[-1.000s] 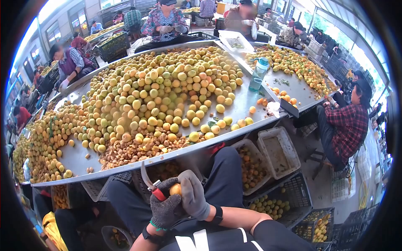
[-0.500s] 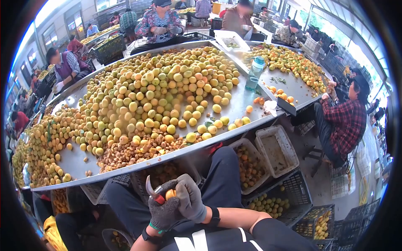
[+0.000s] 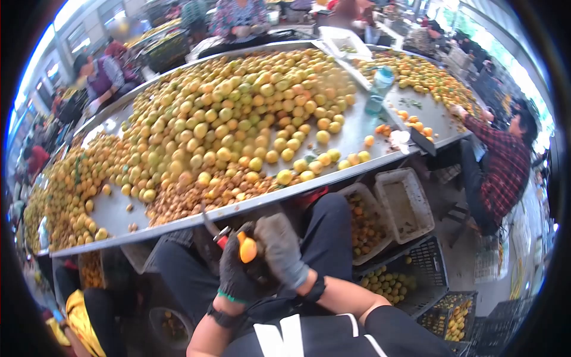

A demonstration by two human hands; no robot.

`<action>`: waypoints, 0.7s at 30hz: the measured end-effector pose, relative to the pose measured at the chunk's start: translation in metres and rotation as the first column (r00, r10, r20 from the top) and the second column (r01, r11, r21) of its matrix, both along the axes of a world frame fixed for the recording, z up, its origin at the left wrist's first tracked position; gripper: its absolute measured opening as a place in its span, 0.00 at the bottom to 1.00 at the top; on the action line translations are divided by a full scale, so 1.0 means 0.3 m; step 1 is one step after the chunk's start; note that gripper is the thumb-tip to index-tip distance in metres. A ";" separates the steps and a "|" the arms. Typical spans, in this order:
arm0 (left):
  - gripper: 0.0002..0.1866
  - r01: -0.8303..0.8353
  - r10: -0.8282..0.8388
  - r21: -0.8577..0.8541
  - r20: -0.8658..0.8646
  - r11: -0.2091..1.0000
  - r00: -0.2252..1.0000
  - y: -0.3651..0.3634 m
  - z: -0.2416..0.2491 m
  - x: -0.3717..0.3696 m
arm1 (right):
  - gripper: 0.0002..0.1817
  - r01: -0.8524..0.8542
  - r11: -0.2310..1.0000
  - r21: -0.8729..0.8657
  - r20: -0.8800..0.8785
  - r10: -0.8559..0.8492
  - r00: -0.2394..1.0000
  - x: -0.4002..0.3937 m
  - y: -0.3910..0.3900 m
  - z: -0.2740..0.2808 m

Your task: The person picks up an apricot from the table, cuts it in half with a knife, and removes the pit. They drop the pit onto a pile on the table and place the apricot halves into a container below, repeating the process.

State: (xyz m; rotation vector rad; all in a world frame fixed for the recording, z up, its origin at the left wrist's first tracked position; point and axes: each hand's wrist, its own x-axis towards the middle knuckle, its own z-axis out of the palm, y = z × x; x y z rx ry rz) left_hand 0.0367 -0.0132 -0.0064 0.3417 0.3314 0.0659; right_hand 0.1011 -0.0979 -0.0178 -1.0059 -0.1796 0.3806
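My left hand (image 3: 239, 271), in a dark grey glove, is closed on a short curved knife (image 3: 209, 227) with a red collar, its blade pointing up and away. A yellow-orange apricot-like fruit (image 3: 247, 249) shows at the thumb side of that hand, between my two hands. My right hand (image 3: 282, 250), in a lighter grey glove, is curled close beside the fruit and blurred by motion. What lies inside its fingers is hidden. Both hands are above my lap, just before the metal table's edge (image 3: 262, 203). Brown fruit pieces (image 3: 196, 199) lie heaped on the table there.
A large pile of yellow-green fruit (image 3: 238, 113) covers much of the table. A teal bottle (image 3: 379, 89) stands at its right. Beside my knee are a fruit-filled tub (image 3: 360, 229), a pale tub (image 3: 404, 205) and a black crate (image 3: 431, 268). A person in a checked shirt (image 3: 505, 172) sits at right.
Both hands have risen toward the table edge. My right hand has shifted up and right, uncovering more of the fruit. The whole view has tilted slightly downward.
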 end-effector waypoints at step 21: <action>0.26 -0.019 0.007 0.085 0.131 0.996 0.991 0.129 -0.144 0.019 | 0.20 -0.314 0.873 0.372 -0.267 0.425 0.865 0.071 -0.104 -0.107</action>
